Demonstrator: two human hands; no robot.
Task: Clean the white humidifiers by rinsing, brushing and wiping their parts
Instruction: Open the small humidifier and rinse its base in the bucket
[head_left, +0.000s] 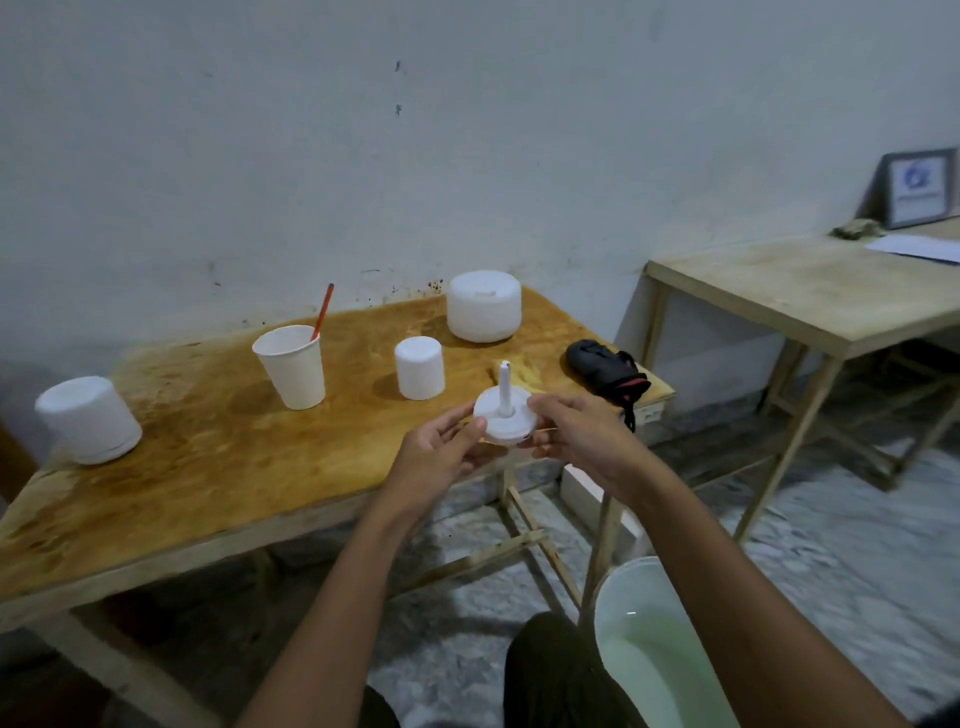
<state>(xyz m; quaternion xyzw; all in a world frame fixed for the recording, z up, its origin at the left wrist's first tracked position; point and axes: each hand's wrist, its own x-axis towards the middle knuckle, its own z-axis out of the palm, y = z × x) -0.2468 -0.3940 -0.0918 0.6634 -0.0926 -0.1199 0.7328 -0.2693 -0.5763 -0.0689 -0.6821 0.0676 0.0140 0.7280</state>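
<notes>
White humidifier disc (504, 426) with upright stem, pinched at its rim between left hand (441, 454) and right hand (579, 441), held over the table's (208, 467) near edge — paper cup (291, 369) and small white cover (420, 368) just beyond; water bucket (639, 649) below right.

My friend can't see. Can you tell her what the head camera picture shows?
The left hand and right hand hold a round white plastic humidifier part with an upright stem at a stained wooden table. On it stand a white paper cup holding an orange stick and a big white plastic dome.
</notes>
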